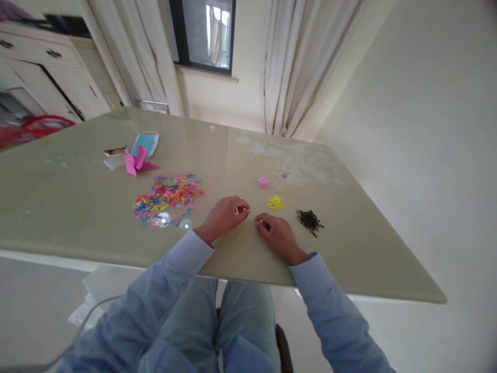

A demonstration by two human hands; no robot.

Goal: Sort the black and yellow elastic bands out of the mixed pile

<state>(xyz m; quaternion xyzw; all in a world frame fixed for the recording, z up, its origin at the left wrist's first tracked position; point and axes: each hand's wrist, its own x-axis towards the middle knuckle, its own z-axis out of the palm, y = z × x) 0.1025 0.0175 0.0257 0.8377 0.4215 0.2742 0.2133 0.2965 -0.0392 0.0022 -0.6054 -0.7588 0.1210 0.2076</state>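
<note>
My left hand (226, 216) rests over the table near its front edge, fingertips pinched together; anything between them is too small to make out. Close by on the right, my right hand (277, 234) is curled with thumb and fingers together, and its contents cannot be made out either. The two hands are slightly apart. A small yellow pile (275, 202) lies just beyond my right hand, and a pile of black loops (309, 221) is to its right. Left of my left hand spreads a large multicoloured pile (171, 194) of small bands. A small pink item (263, 182) sits behind the hands.
On the table (233, 264), a pink folded paper shape (139, 161) and a blue face mask (146, 143) lie at the back left. Two shiny round spots show beside the multicoloured pile. Curtains, a window (205, 33) and a cabinet (50, 67) stand beyond.
</note>
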